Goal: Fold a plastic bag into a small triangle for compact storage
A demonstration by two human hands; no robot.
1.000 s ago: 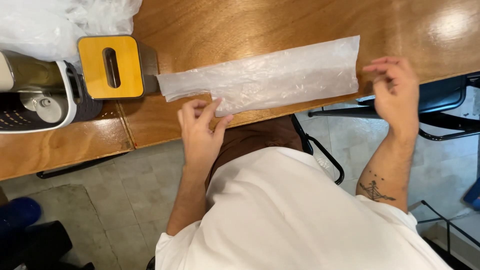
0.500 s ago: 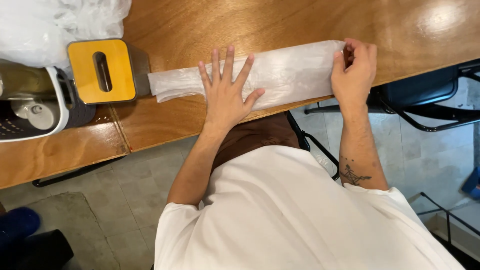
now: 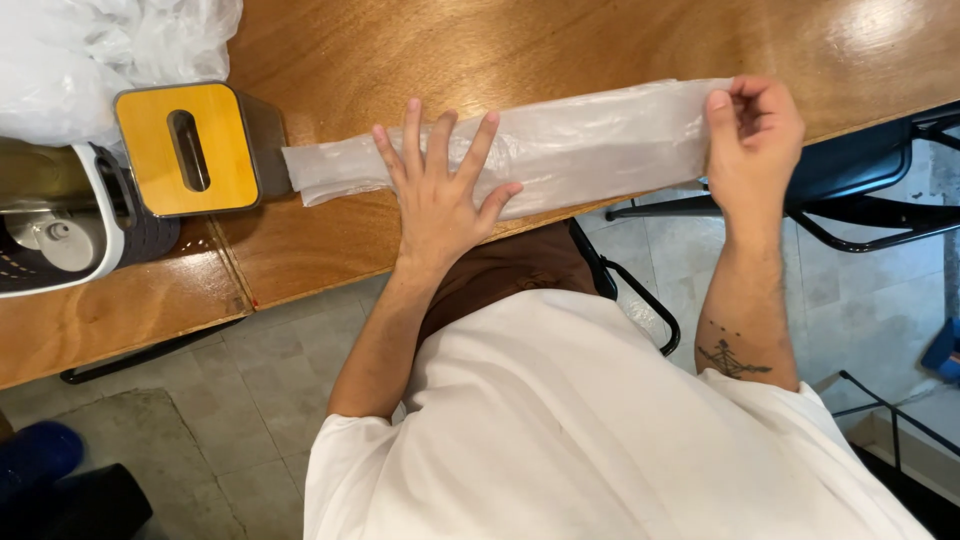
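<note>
Pressing my left hand point(image 3: 440, 195) flat, fingers spread wide, I pin the bag point(image 3: 590, 145) to the tabletop point(image 3: 560, 40) just left of the frame's centre. The bag is a long, thin, translucent white plastic one, folded into a strip, and its long axis runs almost straight across the frame, from the left-centre up slightly toward the upper right. My palm covers its left-hand part; nothing is gripped there, only held down. My right hand point(image 3: 755, 135) sits at the bag's far right end, in the upper right of the frame, fingers curled and thumb pinched onto that end, which is lifted a little past the tabletop's near edge. So the bag lies between my two hands, stretched lengthwise, with the right hand at its end and the left on its middle.

At the bag's left tip, touching or just beside it, stands a metal box point(image 3: 195, 148) with a yellow-orange top face and a dark oval slot in it. Left of that, at the frame's edge, is a white and dark appliance point(image 3: 60, 235). A heap of crumpled clear plastic point(image 3: 90, 50) fills the upper left corner. I see no readable labels from here.
</note>
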